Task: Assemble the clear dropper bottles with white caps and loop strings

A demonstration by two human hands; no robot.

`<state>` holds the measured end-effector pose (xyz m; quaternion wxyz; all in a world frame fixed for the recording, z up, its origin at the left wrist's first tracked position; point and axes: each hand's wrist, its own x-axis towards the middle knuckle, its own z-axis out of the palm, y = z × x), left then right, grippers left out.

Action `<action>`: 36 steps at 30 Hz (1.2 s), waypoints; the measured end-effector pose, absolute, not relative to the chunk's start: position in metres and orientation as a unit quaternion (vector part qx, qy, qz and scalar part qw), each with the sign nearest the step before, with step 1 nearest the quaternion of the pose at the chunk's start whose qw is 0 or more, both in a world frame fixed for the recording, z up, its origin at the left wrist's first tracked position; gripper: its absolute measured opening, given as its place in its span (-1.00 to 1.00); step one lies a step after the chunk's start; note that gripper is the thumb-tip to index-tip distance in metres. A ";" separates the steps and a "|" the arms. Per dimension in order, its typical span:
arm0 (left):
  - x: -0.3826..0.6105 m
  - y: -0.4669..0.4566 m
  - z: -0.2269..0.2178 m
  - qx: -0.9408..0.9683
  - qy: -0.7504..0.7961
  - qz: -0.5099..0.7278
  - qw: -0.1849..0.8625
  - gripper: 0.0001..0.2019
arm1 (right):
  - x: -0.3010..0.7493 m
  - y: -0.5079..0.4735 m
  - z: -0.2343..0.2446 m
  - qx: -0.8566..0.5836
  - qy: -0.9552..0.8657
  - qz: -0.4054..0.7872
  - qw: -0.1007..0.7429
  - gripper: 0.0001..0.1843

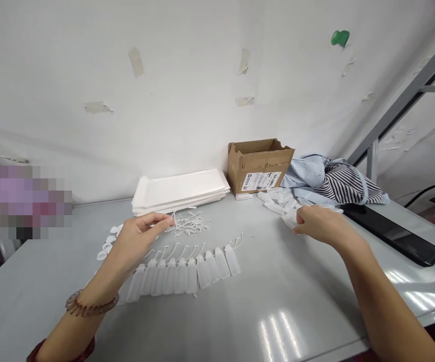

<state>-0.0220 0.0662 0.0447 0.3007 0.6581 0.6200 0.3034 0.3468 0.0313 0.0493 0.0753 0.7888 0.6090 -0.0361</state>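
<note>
My left hand (136, 239) pinches a thin white strap (173, 215) between thumb and fingertips, over a small heap of white looped straps (192, 223). My right hand (321, 223) reaches into a scattered pile of translucent plastic bottles (276, 206); its fingers are closed on one small bottle (290, 219), partly hidden by them. Between my arms lies a row of several translucent bottles with straps (182, 276) at their tops, side by side on the grey table. White caps (107, 247) lie left of my left wrist.
A stack of white padded envelopes (182, 187) lies against the wall beside an open cardboard box (258, 168). Striped and blue cloth (341, 181) is heaped at the right, behind a long black panel (394, 234). A grey metal frame (391, 113) rises at the far right.
</note>
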 end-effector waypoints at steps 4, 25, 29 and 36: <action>-0.021 0.064 0.048 0.581 0.553 0.363 0.474 -0.78 | 0.342 0.033 0.049 0.782 0.618 -0.031 0.077 -0.83; 0.022 0.024 0.055 0.530 0.427 0.219 0.699 -0.76 | 0.250 0.010 0.011 0.418 0.815 0.065 -0.395 -0.82; 0.025 0.021 0.053 0.521 0.415 0.208 0.717 -0.74 | 0.250 0.008 0.010 0.422 0.813 0.060 -0.396 -0.80; 0.025 0.020 0.050 0.519 0.405 0.208 0.724 -0.73 | 0.249 0.009 0.007 0.409 0.823 0.055 -0.390 -0.77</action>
